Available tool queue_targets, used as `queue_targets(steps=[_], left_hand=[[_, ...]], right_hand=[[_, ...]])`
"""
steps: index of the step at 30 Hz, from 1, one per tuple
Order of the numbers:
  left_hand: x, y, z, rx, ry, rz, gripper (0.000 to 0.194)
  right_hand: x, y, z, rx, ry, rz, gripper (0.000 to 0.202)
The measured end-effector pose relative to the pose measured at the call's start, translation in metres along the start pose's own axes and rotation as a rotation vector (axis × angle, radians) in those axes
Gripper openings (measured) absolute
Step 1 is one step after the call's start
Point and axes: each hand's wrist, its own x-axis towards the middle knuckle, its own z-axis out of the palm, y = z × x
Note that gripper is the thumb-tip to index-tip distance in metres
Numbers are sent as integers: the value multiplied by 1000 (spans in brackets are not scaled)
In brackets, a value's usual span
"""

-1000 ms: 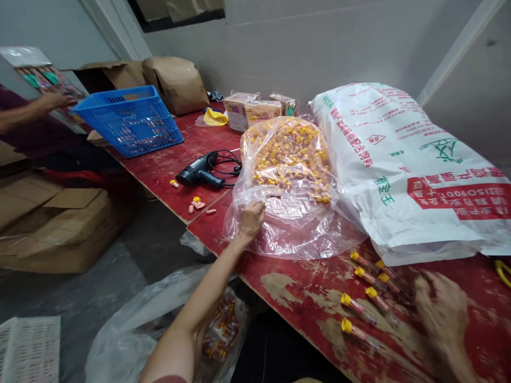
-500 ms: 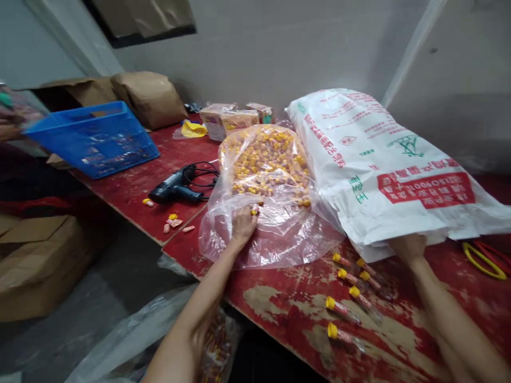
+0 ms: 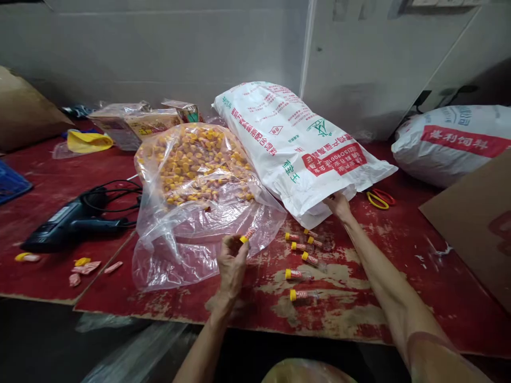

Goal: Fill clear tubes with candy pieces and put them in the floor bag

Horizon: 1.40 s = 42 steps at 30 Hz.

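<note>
My left hand (image 3: 232, 266) is closed in a pinch on a small yellow cap with a pink printed sleeve (image 3: 248, 235), above the edge of a clear plastic bag (image 3: 171, 260). Many yellow caps of the same sort (image 3: 191, 159) fill the far part of that bag. My right hand (image 3: 339, 206) reaches into the mouth of a white woven sack (image 3: 267, 149) with red and green print; its fingers are hidden. Between my arms, several clear tubes with yellow caps (image 3: 297, 274) lie on the worn red table (image 3: 255, 303).
A dark heat gun (image 3: 75, 221) with its cable lies at left, near loose caps and pink sleeves (image 3: 85, 267). Scissors (image 3: 379, 199) lie right of the sack. A second white sack (image 3: 451, 143) and a cardboard box (image 3: 475, 229) are at right; wrapped packs (image 3: 120, 125) stand behind.
The view has swung right. My left hand has moved off the plastic bag toward the tubes, carrying the yellow cap. My right hand stays at the sack's mouth.
</note>
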Motion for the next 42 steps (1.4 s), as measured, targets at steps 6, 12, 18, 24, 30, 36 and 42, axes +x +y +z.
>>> queue_targets(steps=[6,12,18,24,30,36,42], left_hand=[[-44,14,34,-113,-293,-131,22],[-65,16,55,-112,-428,-133,19],[-81,10,54,37,-505,28,23],[-107,-4,53,259,-495,222,34],[-124,-6,72,377,-665,510,49],[-131,-13,85,394,-561,517,47],[-121,-16,68,465,-448,636,40]], right_hand=[[-98,-3,-23,154,-175,-206,33],[-157,-29,-40,115,-340,-550,25],[-174,-38,-22,138,-329,-715,27],[-215,-38,6,141,-110,-592,20],[-233,17,-35,-141,206,-565,23],[-211,66,-54,27,228,-144,29],[-186,44,-51,127,252,-183,33]])
